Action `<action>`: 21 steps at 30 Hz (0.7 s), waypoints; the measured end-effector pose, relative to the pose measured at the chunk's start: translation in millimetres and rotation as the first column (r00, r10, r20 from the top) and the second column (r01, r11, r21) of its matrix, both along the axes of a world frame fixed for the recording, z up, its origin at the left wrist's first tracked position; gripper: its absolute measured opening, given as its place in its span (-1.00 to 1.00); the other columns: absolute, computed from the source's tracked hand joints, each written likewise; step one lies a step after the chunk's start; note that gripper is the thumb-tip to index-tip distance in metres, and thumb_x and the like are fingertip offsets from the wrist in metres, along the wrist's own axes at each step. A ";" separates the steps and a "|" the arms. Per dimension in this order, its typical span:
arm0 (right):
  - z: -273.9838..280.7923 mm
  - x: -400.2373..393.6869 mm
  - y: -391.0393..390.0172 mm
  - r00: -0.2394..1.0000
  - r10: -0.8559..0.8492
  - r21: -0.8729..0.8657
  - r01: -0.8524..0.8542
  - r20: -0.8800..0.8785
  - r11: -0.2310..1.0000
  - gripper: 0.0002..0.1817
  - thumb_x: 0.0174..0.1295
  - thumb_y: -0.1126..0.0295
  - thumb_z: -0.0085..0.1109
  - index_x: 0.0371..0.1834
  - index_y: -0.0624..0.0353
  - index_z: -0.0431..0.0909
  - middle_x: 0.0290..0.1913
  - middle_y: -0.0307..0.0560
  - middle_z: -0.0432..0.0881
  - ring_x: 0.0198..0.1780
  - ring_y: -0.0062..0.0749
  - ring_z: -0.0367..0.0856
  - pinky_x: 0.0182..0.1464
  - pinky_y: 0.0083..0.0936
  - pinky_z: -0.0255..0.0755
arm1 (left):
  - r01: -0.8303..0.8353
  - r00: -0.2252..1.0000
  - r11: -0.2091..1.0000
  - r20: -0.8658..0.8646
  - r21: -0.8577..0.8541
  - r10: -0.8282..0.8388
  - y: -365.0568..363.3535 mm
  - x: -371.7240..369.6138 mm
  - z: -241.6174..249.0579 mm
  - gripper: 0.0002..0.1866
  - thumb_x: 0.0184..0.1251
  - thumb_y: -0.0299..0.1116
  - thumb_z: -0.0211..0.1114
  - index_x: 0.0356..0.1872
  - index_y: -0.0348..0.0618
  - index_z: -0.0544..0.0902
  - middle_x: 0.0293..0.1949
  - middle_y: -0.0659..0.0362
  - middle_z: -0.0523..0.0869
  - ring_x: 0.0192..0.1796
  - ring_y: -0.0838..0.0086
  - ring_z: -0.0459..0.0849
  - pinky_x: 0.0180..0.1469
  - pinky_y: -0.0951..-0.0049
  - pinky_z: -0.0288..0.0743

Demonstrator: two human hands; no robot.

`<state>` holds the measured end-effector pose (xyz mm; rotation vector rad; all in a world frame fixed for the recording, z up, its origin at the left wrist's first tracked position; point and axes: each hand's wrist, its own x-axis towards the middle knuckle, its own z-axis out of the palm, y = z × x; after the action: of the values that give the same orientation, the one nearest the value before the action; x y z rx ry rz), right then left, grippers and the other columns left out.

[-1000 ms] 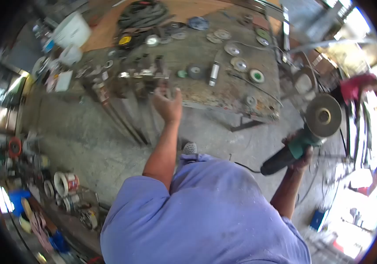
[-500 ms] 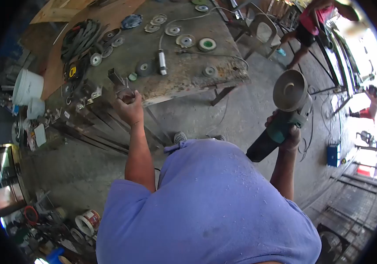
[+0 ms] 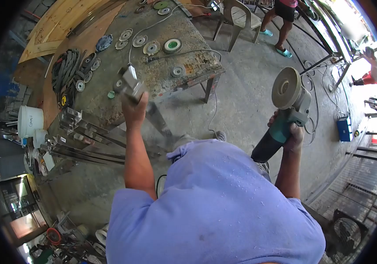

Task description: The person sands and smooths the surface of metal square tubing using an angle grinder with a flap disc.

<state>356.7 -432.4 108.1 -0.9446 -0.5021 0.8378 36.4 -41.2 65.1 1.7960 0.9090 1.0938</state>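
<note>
My left hand [image 3: 134, 112] is wrapped round a square metal tube [image 3: 158, 119] at the table's near edge. Motion smears the tube's upper end, and its lower part slants down toward my feet. Off to the right, my right hand [image 3: 295, 140] grips a teal and black angle grinder [image 3: 280, 131] by its body. The grinder's round disc [image 3: 286, 88] is uppermost and faces left, well apart from the tube. Behind the tube on the worktable [image 3: 175, 90] lie several abrasive discs, among them a flap disc [image 3: 152, 47] and a green-centred one [image 3: 172, 45].
More metal tubes [image 3: 96, 154] lean beside the table at left, near a white bucket [image 3: 30, 121]. A cable [image 3: 217, 112] hangs to the floor. A plastic chair [image 3: 239, 22] and a person in teal slippers [image 3: 284, 53] are beyond. A blue box [image 3: 344, 129] sits at right.
The view has turned, so the table appears further left. My left hand has moved the tube, which now looks blurred and tilted. The grinder stays in my right hand, nearly unmoved.
</note>
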 end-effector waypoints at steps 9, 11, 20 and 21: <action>3.1 4.4 -13.9 0.994 -0.105 -0.074 0.103 -0.023 0.992 -0.17 0.01 0.05 0.53 0.24 0.42 0.47 0.02 0.13 0.66 -0.05 -0.07 0.76 -0.02 -0.14 0.71 | 0.247 0.967 0.968 0.074 -0.035 -0.244 15.8 77.3 11.1 -0.43 0.25 -0.08 0.58 0.13 -0.19 0.58 -0.07 0.22 0.69 -0.04 0.52 0.61 0.09 0.40 0.52; 3.3 7.9 -17.6 0.995 -0.100 -0.096 0.097 -0.025 0.991 -0.17 0.01 0.06 0.53 0.26 0.41 0.45 0.02 0.13 0.65 -0.05 -0.07 0.76 -0.02 -0.14 0.71 | 0.275 0.961 0.955 0.008 -0.108 -0.276 22.2 85.7 -1.1 -0.42 0.24 -0.02 0.58 0.11 -0.18 0.60 -0.07 0.23 0.71 -0.04 0.51 0.62 0.10 0.40 0.52; 0.8 22.4 34.8 0.998 -0.047 -0.152 0.051 0.030 0.987 -0.14 0.12 -0.02 0.46 0.34 0.38 0.39 0.07 0.12 0.62 -0.01 -0.09 0.73 0.03 -0.14 0.69 | 0.439 0.853 0.860 -0.180 -0.260 -0.490 51.8 97.7 -18.9 -0.46 0.27 0.07 0.55 0.03 -0.16 0.70 -0.07 0.17 0.77 0.01 0.44 0.67 0.10 0.33 0.54; 1.4 23.7 46.6 0.998 -0.052 -0.154 0.057 0.041 0.986 -0.14 0.12 -0.02 0.45 0.34 0.38 0.39 0.07 0.12 0.62 -0.01 -0.09 0.73 0.02 -0.14 0.69 | 0.422 0.846 0.863 -0.220 -0.278 -0.485 50.1 96.5 -21.1 -0.45 0.27 0.09 0.55 0.03 -0.16 0.71 -0.05 0.15 0.77 0.03 0.42 0.67 0.12 0.32 0.54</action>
<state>380.5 -385.8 109.5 -1.1133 -0.4453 0.8199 133.0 8.9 44.0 1.8764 0.6750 0.4192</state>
